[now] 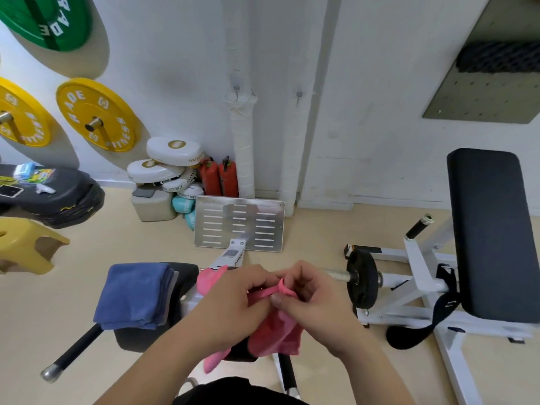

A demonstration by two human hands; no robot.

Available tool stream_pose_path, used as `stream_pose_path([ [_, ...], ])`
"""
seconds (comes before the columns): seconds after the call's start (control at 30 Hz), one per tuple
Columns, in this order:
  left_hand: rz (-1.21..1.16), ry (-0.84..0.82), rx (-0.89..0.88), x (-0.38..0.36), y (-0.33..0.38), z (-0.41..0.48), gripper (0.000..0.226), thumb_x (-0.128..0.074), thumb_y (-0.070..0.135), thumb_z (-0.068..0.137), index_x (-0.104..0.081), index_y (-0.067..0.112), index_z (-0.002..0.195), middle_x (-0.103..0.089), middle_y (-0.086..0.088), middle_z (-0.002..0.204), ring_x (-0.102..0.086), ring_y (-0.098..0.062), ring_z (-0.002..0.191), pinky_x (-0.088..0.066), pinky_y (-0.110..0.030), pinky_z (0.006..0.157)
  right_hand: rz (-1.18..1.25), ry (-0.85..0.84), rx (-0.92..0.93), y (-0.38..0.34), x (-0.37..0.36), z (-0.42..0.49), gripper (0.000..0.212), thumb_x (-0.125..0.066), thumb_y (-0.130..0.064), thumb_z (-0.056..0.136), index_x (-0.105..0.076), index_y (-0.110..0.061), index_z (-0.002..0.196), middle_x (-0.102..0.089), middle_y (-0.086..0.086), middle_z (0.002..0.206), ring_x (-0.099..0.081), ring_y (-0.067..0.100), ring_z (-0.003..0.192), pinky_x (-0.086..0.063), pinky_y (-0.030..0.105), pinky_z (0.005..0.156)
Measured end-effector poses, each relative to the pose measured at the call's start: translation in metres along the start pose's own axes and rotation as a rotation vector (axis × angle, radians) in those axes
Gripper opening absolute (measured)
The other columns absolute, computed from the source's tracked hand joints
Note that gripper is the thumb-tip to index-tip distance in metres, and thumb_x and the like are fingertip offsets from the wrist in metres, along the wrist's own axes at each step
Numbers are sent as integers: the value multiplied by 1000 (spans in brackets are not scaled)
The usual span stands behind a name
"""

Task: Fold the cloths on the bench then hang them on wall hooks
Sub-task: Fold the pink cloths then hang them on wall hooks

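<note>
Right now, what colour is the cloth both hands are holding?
The cloth is plain pink, clearest in the head view.

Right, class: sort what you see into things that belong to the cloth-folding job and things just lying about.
Job: pink cloth, held by left hand and right hand; folded blue cloth; bench; wall hooks.
Lying about: yellow plates; fire extinguishers; yellow stool; phone.

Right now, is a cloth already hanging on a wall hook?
No: both hooks are bare; the left hand and right hand hold the pink cloth, the blue cloth lies on the bench.
</note>
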State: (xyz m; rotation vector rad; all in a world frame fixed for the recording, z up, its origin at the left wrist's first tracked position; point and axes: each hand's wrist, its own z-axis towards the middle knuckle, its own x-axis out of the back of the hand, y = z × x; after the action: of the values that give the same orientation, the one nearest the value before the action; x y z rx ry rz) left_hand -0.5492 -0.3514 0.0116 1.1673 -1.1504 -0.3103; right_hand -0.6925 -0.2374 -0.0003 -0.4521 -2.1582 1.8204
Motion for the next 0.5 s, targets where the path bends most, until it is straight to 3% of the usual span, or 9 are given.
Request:
stream_pose_path([
  [0.07,-4,8,39,5,-3,-4,25,-74,17,87,-73,37,101,-71,19,93,-66,0,91,-51,-14,78,-52,75,-5,3,-1,3,30,-75,7,84,-55,-13,74,-69,0,76,-61,12,70,-51,24,65],
  [0.13,-4,19,123,11,-14,-7,32,-79,21,82,-70,40,106,-68,17,94,-63,-3,91,-52,-16,80,-104,179,9,6,0,8,29,-75,6,84,-56,-13,75,-62,-9,68,-57,7,66,-48,20,63],
  [0.2,55,-14,189,19,-29,-10,29,-80,25,79,-69,40,101,-64,14,88,-59,-4,83,-50,-18,76,-102,331,20,11,2,14,25,-74,5,86,-57,-11,78,-61,-10,68,-58,6,67,-49,19,66],
  [0.3,138,-63,249,31,-47,-19,14,-78,33,79,-68,25,84,-55,13,70,-48,-2,64,-40,-22,64,-32,557,9,20,13,22,19,-73,2,88,-59,-10,82,-66,-11,67,-62,4,65,-51,16,64],
  [0.37,101,-33,299,40,-56,-24,21,-82,34,79,-67,18,78,-52,11,63,-45,-2,58,-38,-22,60,-30,677,-16,27,23,24,16,-74,-1,89,-62,-11,85,-70,-5,75,-65,8,70,-53,24,69],
  [0.43,1,4,335,47,-57,-28,22,-86,29,79,-68,19,74,-54,9,60,-47,-2,54,-41,-19,56,-39,743,-58,35,28,22,14,-73,-2,90,-63,-11,88,-69,1,81,-65,15,76,-53,29,76],
  [0.5,-113,46,346,49,-55,-29,21,-89,28,77,-69,19,74,-63,-3,68,-56,-5,62,-46,-21,62,-21,746,-85,41,26,19,12,-71,-5,92,-63,-11,88,-68,3,78,-62,14,71,-50,25,70],
])
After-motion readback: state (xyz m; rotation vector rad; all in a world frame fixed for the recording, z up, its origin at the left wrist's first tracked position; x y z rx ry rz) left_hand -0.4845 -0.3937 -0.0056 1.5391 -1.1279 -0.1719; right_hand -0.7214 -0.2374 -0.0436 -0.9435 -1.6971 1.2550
